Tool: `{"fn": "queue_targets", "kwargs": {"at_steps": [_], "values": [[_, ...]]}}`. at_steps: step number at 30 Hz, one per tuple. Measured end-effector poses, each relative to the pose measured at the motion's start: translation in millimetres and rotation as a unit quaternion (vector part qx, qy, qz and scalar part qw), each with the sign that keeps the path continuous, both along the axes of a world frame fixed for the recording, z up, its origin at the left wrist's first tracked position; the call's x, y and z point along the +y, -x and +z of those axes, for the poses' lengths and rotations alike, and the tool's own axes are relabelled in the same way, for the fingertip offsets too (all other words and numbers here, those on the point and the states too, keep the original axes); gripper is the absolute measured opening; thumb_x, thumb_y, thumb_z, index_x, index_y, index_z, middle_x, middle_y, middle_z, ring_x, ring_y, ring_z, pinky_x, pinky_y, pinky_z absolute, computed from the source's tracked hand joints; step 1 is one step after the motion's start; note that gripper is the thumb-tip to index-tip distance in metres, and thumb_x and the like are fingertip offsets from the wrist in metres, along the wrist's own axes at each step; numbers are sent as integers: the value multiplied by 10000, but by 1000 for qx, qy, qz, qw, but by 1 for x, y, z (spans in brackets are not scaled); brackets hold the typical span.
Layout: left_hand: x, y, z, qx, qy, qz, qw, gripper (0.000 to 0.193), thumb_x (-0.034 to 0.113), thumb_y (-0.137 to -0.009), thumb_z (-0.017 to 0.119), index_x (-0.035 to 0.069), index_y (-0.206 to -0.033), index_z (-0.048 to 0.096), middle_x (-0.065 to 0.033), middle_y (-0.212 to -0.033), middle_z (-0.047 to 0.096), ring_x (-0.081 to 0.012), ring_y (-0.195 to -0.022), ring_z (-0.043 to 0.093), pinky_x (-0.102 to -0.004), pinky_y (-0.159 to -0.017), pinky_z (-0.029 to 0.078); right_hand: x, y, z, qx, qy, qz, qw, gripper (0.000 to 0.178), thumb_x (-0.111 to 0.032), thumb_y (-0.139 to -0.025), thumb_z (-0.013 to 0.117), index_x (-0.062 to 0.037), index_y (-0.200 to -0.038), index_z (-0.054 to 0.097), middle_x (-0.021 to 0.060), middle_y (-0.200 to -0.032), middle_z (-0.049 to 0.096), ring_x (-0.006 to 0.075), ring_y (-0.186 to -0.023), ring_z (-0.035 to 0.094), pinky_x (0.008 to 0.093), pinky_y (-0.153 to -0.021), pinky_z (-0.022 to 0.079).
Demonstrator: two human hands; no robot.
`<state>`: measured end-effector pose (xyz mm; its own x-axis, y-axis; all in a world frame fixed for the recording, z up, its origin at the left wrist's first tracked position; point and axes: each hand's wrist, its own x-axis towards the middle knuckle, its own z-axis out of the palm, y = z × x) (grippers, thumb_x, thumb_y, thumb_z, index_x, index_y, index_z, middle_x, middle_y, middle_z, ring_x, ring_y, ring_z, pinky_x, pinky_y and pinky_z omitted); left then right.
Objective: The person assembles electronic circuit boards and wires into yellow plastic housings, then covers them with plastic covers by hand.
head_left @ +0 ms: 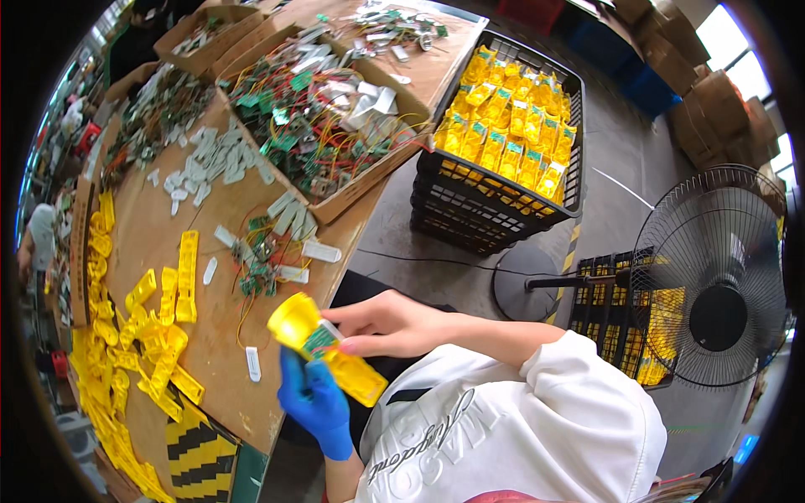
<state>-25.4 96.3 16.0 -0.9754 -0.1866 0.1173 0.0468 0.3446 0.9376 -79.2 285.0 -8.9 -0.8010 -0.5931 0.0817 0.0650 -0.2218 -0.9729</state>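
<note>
Our gloved left hand (317,401) and bare right hand (392,325) clasp a yellow housing (359,377); wired boards (289,105) fill a cardboard box (369,186), yellow pieces (511,126) a black crate (490,199).

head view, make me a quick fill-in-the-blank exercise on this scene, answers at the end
1. The left hand wears a ____ glove.
2. The bare right hand touches a ____ plastic casing that the left hand holds.
3. The large open brown cardboard box holds wired, ____ circuit boards.
4. The black floor fan with a round wire cage stands at the picture's ____ side.

Missing words: blue; yellow; green; right
</note>
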Motion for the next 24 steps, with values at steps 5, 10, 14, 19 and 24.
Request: {"fn": "queue_targets", "kwargs": {"at_steps": [5, 10, 14, 19, 24], "values": [[54, 35, 1, -17, -18, -249, 968, 614, 397, -1012, 581, -40, -1431, 471, -190, -1206, 698, -104, -793, 633, -250, -652, 505, 116, -11, -24, -196, 175, -283, 922, 418, -205, -1018, 600, 4, -1376, 555, 72, -1218, 671, 136, -1041, 659, 317, -897, 549], [55, 29, -19, -165, -105, -288, 937, 540, 287, -1027, 561, -47, -1440, 467, -152, -1194, 696, -28, -753, 536, -167, -707, 468, 256, 53, -49, -94, 133, -577, 800, 355, -255, -1062, 497, 20, -1268, 588, 90, -1134, 688, 207, -967, 697, 343, -867, 563], [49, 23, -35, -209, -62, -325, 920, 522, 284, -1019, 570, -32, -1428, 495, -132, -1196, 699, -2, -681, 449, -162, -591, 382, 369, 93, -69, -75, 90, -679, 725, 370, -319, -1067, 469, -18, -1259, 568, 91, -1026, 669, 195, -854, 650, 348, -737, 548], [35, 17, -54, -256, -106, -310, 909, 542, 332, -1025, 569, -34, -1420, 503, -160, -1209, 691, -65, -855, 600, -190, -693, 456, 450, 118, -112, -59, -329, -701, 630, 458, -327, -910, 686, 14, -1201, 593, 143, -1073, 676, 252, -867, 674, 359, -748, 553], [17, 8, -63, -266, -119, -287, 913, 533, 332, -1035, 550, -35, -1419, 501, -182, -1224, 681, -119, -943, 632, -249, -808, 495, 461, 144, -155, 9, -568, -673, 474, 656, -384, -804, 736, 73, -1231, 539, 315, -1218, 582, 411, -1177, 570, 463, -970, 486]]}}
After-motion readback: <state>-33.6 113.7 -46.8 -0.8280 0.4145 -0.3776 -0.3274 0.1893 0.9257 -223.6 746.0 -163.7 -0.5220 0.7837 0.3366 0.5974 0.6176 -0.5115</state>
